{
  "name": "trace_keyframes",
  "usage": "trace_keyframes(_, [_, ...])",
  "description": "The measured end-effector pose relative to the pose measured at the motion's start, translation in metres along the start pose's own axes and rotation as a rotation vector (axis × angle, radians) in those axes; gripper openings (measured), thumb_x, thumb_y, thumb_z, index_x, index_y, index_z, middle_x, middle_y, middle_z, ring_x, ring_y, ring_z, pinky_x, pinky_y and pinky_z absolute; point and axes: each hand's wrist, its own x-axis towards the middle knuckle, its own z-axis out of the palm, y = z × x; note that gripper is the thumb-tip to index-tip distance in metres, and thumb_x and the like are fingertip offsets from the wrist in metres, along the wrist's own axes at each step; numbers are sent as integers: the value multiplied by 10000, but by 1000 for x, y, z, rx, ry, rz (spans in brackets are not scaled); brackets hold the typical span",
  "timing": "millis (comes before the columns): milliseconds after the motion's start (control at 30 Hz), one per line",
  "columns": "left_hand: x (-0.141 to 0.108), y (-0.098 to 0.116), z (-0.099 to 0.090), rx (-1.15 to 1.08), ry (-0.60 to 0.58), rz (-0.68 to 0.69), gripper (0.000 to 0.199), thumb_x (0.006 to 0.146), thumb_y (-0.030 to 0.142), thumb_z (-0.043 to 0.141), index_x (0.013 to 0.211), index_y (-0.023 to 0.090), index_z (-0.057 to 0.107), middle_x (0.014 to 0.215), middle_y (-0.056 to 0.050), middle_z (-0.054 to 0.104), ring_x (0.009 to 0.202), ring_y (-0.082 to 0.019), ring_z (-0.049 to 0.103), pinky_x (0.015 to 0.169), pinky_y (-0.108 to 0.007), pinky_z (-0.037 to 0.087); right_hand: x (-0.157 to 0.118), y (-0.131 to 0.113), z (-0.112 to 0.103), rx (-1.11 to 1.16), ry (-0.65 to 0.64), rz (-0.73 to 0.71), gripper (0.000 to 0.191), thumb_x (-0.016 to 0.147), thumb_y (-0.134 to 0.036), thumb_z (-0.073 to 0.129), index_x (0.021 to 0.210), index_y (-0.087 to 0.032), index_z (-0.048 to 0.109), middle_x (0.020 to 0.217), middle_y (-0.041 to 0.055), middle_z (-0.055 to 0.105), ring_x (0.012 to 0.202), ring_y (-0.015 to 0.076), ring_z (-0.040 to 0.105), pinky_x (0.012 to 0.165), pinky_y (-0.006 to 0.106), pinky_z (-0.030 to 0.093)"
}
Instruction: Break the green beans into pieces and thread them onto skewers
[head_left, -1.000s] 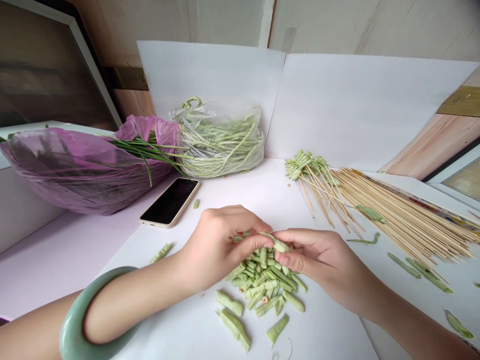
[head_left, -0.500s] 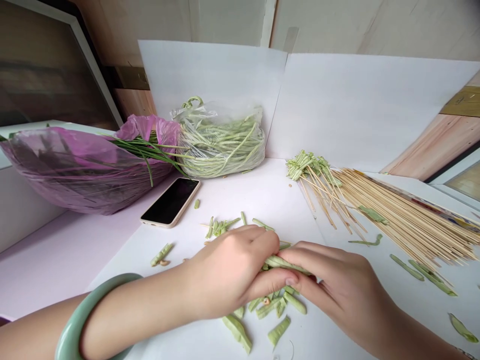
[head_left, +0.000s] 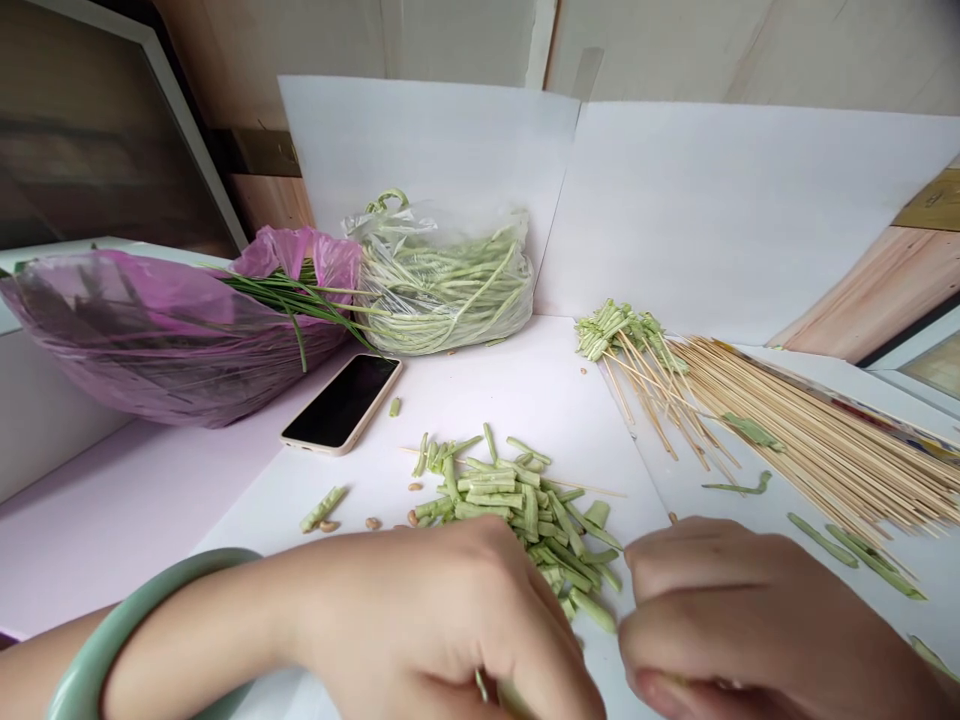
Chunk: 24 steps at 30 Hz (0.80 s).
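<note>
My left hand point(head_left: 465, 610), with a jade-green bangle point(head_left: 150, 630) on its wrist, is curled low in the middle of the view. A pale green bit of bean point(head_left: 511, 700) shows between its fingers; the rest is hidden. To its right my right hand point(head_left: 720, 610) is closed, thumb against the fingers. Whatever it pinches is hidden under the knuckles. Just beyond both hands lies a heap of short cut green bean pieces point(head_left: 491, 490). A thin wooden skewer point(head_left: 592, 490) pokes out of the heap.
A phone point(head_left: 343, 403) lies left of the heap. Behind stand a clear bag of long beans point(head_left: 450, 290) and a purple bag point(head_left: 172, 340) of green stalks. Bean-loaded skewers point(head_left: 619, 330) and many bare skewers point(head_left: 817, 430) lie at right. Loose bean bits point(head_left: 874, 560) are scattered nearby.
Both hands have drawn back toward me and moved apart. The long bean held between them is no longer seen stretched across, and the heap of pieces is uncovered.
</note>
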Motion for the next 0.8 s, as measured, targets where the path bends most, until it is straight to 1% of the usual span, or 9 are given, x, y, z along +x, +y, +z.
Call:
trace_keyframes(100, [0, -4, -8, 265, 199, -97, 352, 900, 206, 512, 609, 227, 316, 596, 23, 407, 571, -137, 427, 564, -259, 398, 4, 8, -4, 81, 64, 115, 181, 934, -285, 533, 765, -233, 576, 608, -34, 506, 522, 98, 487, 498, 202, 388])
trace_keyframes(133, [0, -6, -10, 373, 265, -131, 278, 904, 212, 519, 653, 217, 399, 644, 12, 466, 617, -138, 464, 600, -252, 411, 6, 10, -4, 113, 82, 160, 128, 930, -270, 528, 830, -240, 602, 643, -26, 533, 552, 109, 518, 507, 202, 409])
trace_keyframes(167, [0, -9, -12, 478, 299, -169, 202, 910, 215, 520, 716, 202, 469, 701, -3, 511, 664, -142, 493, 627, -246, 419, 8, 13, -3, 131, 94, 201, 107, 926, -240, 513, 923, -249, 619, 692, -16, 561, 587, 120, 546, 518, 204, 431])
trace_keyframes(233, [0, -14, -15, 652, 316, -262, 100, 911, 211, 526, 820, 175, 545, 779, -21, 542, 708, -147, 519, 631, -238, 418, 10, 18, 1, 126, 92, 260, 280, 916, -161, 453, 1127, -275, 597, 820, 7, 594, 639, 133, 579, 524, 209, 460])
trace_keyframes(300, [0, -17, -16, 739, 298, -352, 76, 911, 212, 528, 861, 167, 562, 818, -26, 541, 718, -149, 528, 624, -234, 421, 10, 22, 5, 79, 94, 293, 405, 909, -114, 393, 1230, -296, 560, 925, 27, 577, 650, 130, 584, 512, 212, 473])
trace_keyframes(433, [-1, -19, -15, 775, 299, -435, 130, 897, 285, 571, 916, 159, 551, 879, -43, 537, 762, -173, 539, 647, -257, 446, 11, 28, 11, -17, 138, 285, 460, 930, -102, 372, 1306, -305, 542, 902, 11, 513, 637, 96, 564, 556, 192, 502])
trace_keyframes(567, [0, -19, -13, 752, 339, -400, 304, 891, 438, 577, 970, 145, 570, 887, -62, 530, 823, -210, 527, 667, -284, 454, 15, 28, 18, 9, 257, 259, 489, 917, -112, 444, 1377, -279, 455, 911, -3, 602, 776, 106, 633, 685, 193, 540])
trace_keyframes(667, [3, -20, -9, 727, 356, -342, 386, 885, 506, 560, 1017, 146, 599, 888, -70, 543, 850, -226, 517, 686, -295, 447, 16, 24, 27, 57, 353, 257, 448, 878, -100, 494, 1286, -284, 499, 924, -13, 676, 842, 128, 676, 767, 226, 559])
trace_keyframes(800, [5, -22, 1, 641, 377, -239, 308, 960, 413, 467, 992, 139, 603, 878, -69, 566, 828, -195, 521, 729, -279, 443, 12, 17, 40, 25, 460, 262, 381, 830, -84, 535, 1140, -305, 539, 880, -30, 713, 777, 147, 706, 727, 238, 579])
